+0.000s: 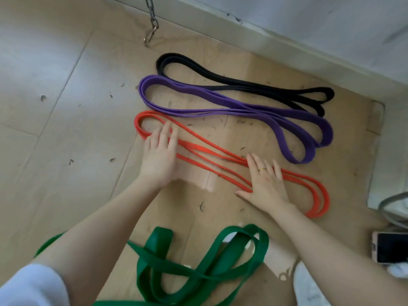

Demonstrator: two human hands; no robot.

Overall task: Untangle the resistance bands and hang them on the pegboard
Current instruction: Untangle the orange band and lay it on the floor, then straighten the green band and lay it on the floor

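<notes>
Beside the purple band [238,111], the red band [212,157] is pressed flat on the floor [55,85] by both hands, left hand [160,157] and right hand [266,184] open, apparently to keep it straightened. Nearer, the green band [198,266] lies tangled.

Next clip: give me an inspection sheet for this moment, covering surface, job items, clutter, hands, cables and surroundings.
Surface: scuffed cardboard sheet on the floor.
Job's things: black band, purple band and red band laid out side by side as folded loops; green band tangled, nearest the person. No pegboard seen.
Clutter: phone at right edge.
Hands: left hand and right hand rest flat on the red band, no grip.
Cables: grey cable at right.
Surroundings: chain with carabiner, wall skirting.
</notes>
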